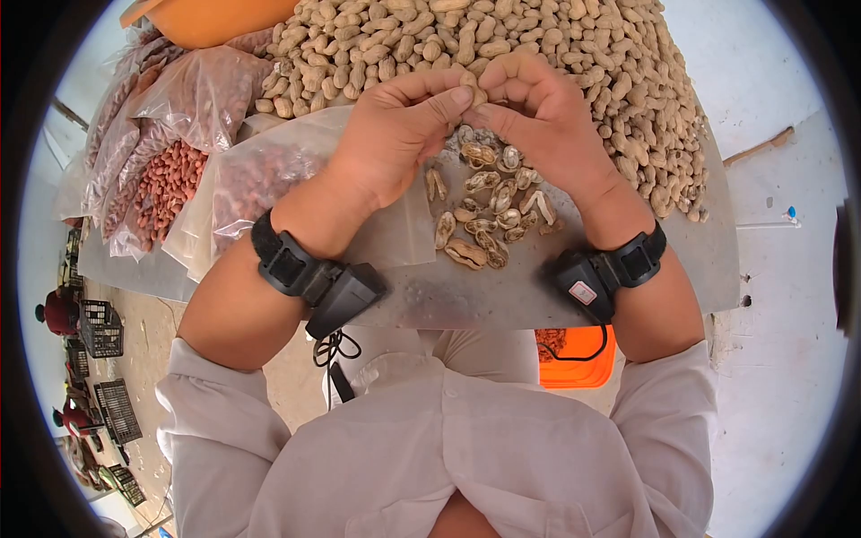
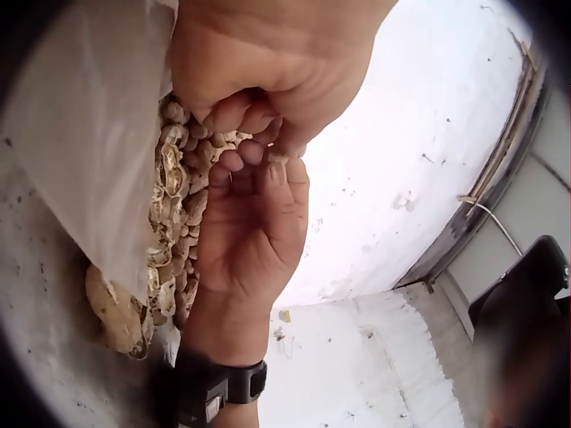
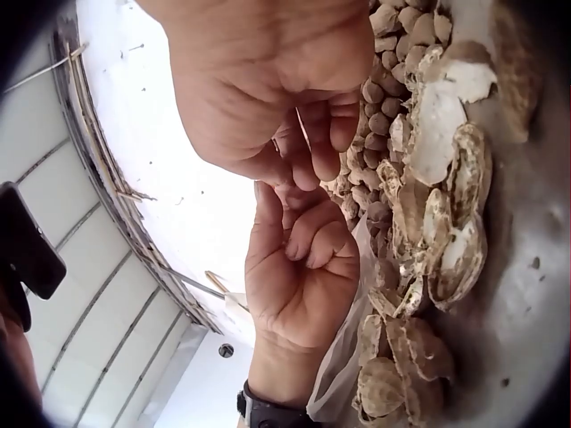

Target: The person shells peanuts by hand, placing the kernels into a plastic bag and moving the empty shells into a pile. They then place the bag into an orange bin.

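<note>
Near the front of the peanut heap, my left hand [image 1: 392,131] and right hand [image 1: 560,125] meet at the fingertips. Both pinch one unshelled peanut [image 1: 473,89] between thumbs and curled fingers. In the left wrist view the left hand [image 2: 272,58] is above and the right hand [image 2: 252,236] below, their fingers largely hiding the peanut. The right wrist view has the right hand [image 3: 268,80] on top, thumb tips close together. Split, emptied peanut shells [image 1: 502,199] lie on the grey tabletop [image 1: 484,300] beneath the hands.
A large heap of unshelled peanuts [image 1: 628,99] covers the table's far side. Clear bags of red peanut kernels [image 1: 170,184] stand at the left, below an orange basin [image 1: 211,20]. An orange container [image 1: 583,368] sits under the table edge; black crates [image 1: 117,408] stand on the floor.
</note>
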A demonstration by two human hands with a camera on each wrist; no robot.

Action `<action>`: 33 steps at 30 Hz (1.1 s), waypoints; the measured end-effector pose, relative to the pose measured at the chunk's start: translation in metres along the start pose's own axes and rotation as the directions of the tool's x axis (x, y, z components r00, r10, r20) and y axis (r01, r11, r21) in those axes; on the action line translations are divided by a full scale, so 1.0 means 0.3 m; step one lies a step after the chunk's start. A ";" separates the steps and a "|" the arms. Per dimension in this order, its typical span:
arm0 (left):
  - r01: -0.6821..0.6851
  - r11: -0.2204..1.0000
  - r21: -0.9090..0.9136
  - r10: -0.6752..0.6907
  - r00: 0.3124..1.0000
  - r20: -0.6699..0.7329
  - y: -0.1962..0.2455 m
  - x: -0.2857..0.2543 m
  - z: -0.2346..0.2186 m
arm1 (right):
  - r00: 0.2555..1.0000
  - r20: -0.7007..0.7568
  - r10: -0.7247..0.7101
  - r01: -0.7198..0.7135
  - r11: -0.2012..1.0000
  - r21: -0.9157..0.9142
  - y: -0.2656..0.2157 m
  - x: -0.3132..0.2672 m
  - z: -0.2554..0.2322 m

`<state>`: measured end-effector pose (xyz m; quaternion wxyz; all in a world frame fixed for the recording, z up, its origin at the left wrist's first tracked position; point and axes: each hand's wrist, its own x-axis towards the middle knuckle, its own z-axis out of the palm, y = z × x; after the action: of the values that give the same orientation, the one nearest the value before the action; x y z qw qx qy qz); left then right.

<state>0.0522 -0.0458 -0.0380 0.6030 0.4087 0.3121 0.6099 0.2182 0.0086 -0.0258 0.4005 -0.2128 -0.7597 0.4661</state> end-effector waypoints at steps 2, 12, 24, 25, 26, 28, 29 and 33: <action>-0.031 0.999 0.038 0.030 0.999 0.027 -0.003 0.005 -0.012 | 1.000 -0.019 0.001 -0.001 1.000 -0.004 -0.005 0.000 0.003; -0.089 0.988 0.126 0.083 0.995 0.051 -0.005 0.001 -0.012 | 0.992 -0.115 0.046 -0.046 0.999 0.004 -0.033 -0.011 0.021; -0.272 0.806 0.526 0.247 0.962 0.119 0.000 -0.008 -0.006 | 0.984 -0.171 0.058 -0.091 0.977 -0.191 -0.050 -0.019 0.017; -0.273 0.784 0.558 0.251 0.961 0.117 0.002 -0.010 -0.005 | 0.981 -0.175 0.086 -0.122 0.970 -0.210 -0.057 -0.021 0.017; -0.273 0.760 0.590 0.255 0.960 0.115 0.006 -0.015 -0.003 | 0.982 -0.178 0.059 -0.102 0.965 -0.242 -0.056 -0.023 0.018; -0.279 0.735 0.618 0.268 0.957 0.113 0.007 -0.022 -0.001 | 0.983 -0.181 0.004 -0.060 0.950 -0.306 -0.054 -0.024 0.024; -0.286 0.734 0.616 0.277 0.954 0.114 0.004 -0.023 0.000 | 0.982 -0.188 0.019 -0.077 0.949 -0.304 -0.055 -0.025 0.027; -0.283 0.749 0.599 0.273 0.956 0.110 -0.005 -0.023 0.000 | 0.977 -0.208 0.053 -0.118 0.942 -0.314 -0.060 -0.030 0.038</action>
<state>0.0525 -0.0524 -0.0401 0.3445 0.6270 0.4226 0.5565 0.2152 -0.0122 -0.0165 0.4123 -0.3538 -0.7726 0.3286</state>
